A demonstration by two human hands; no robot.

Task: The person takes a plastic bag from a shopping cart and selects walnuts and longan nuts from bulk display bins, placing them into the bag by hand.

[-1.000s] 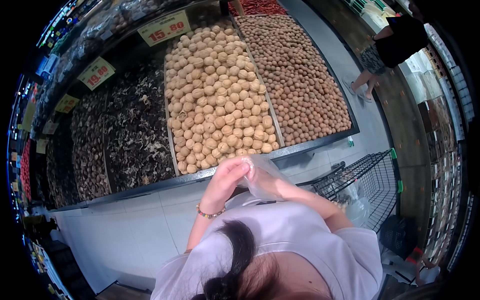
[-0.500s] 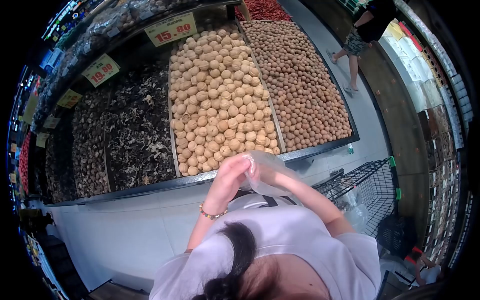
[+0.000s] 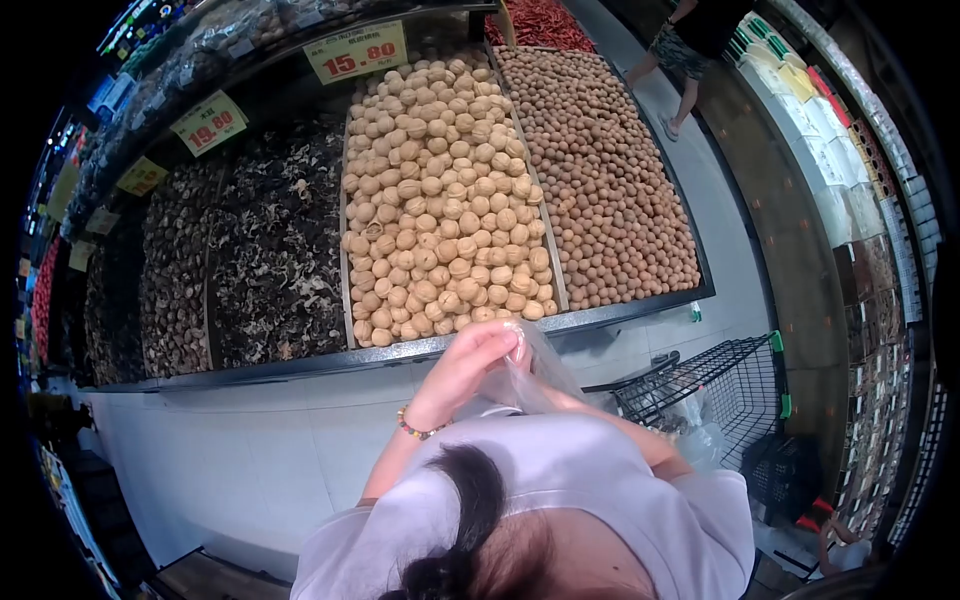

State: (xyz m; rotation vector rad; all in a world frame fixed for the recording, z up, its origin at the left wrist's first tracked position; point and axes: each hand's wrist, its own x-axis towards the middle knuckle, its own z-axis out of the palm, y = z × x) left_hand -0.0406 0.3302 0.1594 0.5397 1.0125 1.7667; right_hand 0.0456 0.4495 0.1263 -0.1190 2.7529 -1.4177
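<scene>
A clear plastic bag (image 3: 540, 372) is between my two hands, in front of the walnut bin. My left hand (image 3: 474, 362), with a beaded bracelet at the wrist, pinches the bag's edge between thumb and fingers. Against it, partly behind the film, my right hand (image 3: 522, 352) closes on the same bag; most of its fingers are hidden. Just beyond both hands lie the pale, round walnuts (image 3: 440, 210), piled in their compartment.
Dark dried fungus (image 3: 280, 240) lies left of the walnuts, small brown round dried goods (image 3: 600, 180) right. The stand's black front rim (image 3: 270, 370) runs before me. A wire shopping cart (image 3: 715, 390) holding bags stands at my right. A passer-by (image 3: 685, 60) is in the aisle.
My hands and the bag have come slightly down and closer to my body, and the bag hangs narrower. The passer-by has moved farther up the aisle. The view has shifted a little.
</scene>
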